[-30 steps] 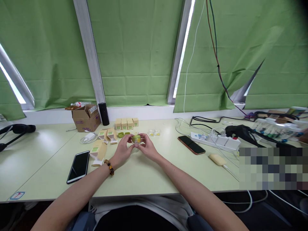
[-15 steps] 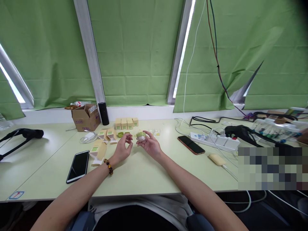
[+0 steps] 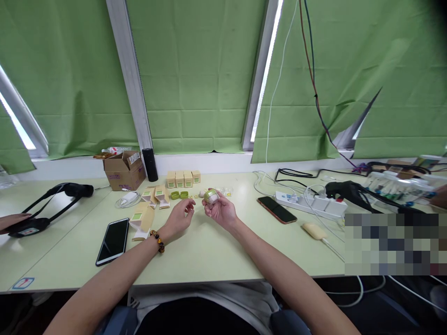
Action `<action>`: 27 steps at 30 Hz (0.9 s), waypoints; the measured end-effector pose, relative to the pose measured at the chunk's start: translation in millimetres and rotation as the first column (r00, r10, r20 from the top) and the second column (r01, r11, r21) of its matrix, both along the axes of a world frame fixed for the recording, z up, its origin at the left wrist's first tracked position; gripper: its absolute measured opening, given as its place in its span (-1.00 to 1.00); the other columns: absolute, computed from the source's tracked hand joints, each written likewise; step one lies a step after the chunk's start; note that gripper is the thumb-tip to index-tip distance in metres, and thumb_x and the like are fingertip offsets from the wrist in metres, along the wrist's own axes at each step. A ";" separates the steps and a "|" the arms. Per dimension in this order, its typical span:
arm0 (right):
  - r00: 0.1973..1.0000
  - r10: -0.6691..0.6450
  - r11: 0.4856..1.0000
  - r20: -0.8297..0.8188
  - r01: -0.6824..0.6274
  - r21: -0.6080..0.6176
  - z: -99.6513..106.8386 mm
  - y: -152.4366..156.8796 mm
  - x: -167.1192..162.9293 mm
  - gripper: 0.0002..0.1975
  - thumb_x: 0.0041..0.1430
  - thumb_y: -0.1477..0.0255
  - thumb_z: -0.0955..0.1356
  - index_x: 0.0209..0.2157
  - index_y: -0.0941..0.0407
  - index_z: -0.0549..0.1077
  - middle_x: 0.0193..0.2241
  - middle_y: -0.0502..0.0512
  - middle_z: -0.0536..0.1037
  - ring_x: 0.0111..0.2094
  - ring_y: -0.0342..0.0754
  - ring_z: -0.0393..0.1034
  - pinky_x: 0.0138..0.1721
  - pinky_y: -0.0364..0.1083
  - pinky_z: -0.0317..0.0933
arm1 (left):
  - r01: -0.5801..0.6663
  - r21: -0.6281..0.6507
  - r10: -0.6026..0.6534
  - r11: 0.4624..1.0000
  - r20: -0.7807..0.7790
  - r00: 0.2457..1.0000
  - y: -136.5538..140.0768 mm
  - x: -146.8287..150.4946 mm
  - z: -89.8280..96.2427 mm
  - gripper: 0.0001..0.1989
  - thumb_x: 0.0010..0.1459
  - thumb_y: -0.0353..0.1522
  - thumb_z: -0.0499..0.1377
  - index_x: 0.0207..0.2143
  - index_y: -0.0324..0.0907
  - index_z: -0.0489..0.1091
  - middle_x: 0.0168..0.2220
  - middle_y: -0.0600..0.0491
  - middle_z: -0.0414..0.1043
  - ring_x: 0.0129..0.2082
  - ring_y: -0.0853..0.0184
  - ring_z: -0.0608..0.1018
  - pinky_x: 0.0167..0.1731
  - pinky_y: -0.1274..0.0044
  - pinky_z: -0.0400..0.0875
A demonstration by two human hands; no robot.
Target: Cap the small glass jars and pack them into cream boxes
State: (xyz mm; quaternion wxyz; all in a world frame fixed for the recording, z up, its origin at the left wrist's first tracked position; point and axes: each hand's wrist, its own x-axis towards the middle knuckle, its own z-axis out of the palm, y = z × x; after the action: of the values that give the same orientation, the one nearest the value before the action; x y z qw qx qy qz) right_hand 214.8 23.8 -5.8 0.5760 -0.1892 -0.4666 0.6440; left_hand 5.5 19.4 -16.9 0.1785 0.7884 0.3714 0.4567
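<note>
A small clear jar with a green lid (image 3: 211,196) is in my right hand (image 3: 222,211), tilted, with the fingers around it. To its left, my left hand (image 3: 180,217) hovers with loosely curled fingers and the thumb apart; I see nothing in it. Just beyond that hand lie two small green lids or caps (image 3: 179,195). A small round whitish piece (image 3: 202,193) sits beside the jar, partly hidden. Opened cardboard boxes with green labels (image 3: 142,218) lie left of my left hand. Several closed small boxes (image 3: 183,179) stand in a row behind.
A large phone (image 3: 113,242) lies at left, another phone (image 3: 277,210) at right near a white power strip (image 3: 310,204). A brown carton (image 3: 125,172) and black cylinder (image 3: 150,165) stand at the back. Another person's hand (image 3: 14,221) touches a black headset-like frame (image 3: 57,204).
My right hand has moved slightly right with the jar and tipped it. My left hand has shifted a little right. At far left, the black frame moved right, another person's hand now on it.
</note>
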 end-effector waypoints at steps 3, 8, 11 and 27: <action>1.000 -0.022 1.000 0.005 0.022 -0.008 -5.0 3.6 -0.6 -0.58 0.18 0.20 0.32 0.05 -0.04 0.23 -0.32 0.11 0.59 -0.46 0.03 0.41 -0.46 -0.03 0.23 | 0.003 0.000 -0.003 1.000 -0.017 1.000 2.1 -0.9 -1.7 -0.82 0.25 -0.40 0.16 -0.11 -0.09 0.46 -0.20 -0.02 0.52 -0.24 0.19 0.52 -0.17 0.34 0.43; 0.979 -0.191 0.977 0.067 0.196 -0.084 -18.0 17.2 -4.4 -0.50 0.15 0.14 0.44 0.04 -0.06 0.22 -0.36 0.00 0.52 -0.41 -0.01 0.44 -0.38 0.01 0.36 | -0.004 0.027 0.005 1.000 -0.024 1.000 3.4 -1.9 -4.2 -0.84 0.25 -0.40 0.15 -0.13 -0.09 0.47 -0.22 -0.02 0.51 -0.26 0.18 0.51 -0.20 0.35 0.42; 0.953 -0.270 0.955 0.141 0.284 -0.087 -25.6 24.4 -7.0 -0.40 0.07 0.14 0.50 0.04 -0.03 0.21 -0.32 -0.02 0.49 -0.37 -0.02 0.50 -0.21 0.09 0.45 | -0.033 0.028 0.034 0.999 -0.053 0.998 2.3 -1.4 -2.7 -0.84 0.25 -0.41 0.14 -0.15 -0.09 0.47 -0.22 -0.02 0.52 -0.26 0.18 0.52 -0.21 0.35 0.41; 0.048 -0.672 0.722 0.739 0.260 0.641 -29.8 11.3 -5.3 -0.54 0.13 0.32 0.50 0.05 0.09 0.43 -0.03 0.20 0.54 0.00 0.14 0.43 -0.01 0.05 0.29 | -0.208 0.064 0.217 0.976 -0.333 0.917 1.4 -6.6 4.0 -0.82 0.30 -0.41 0.05 -0.14 -0.14 0.43 -0.21 -0.03 0.52 -0.19 0.18 0.55 -0.16 0.36 0.41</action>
State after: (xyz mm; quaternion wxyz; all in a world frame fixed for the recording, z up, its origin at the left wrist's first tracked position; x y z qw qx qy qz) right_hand 209.5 35.1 -35.6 0.3685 -0.5795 -0.7237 0.0681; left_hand -1.1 20.7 -12.9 0.0506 0.8125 0.4736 0.3361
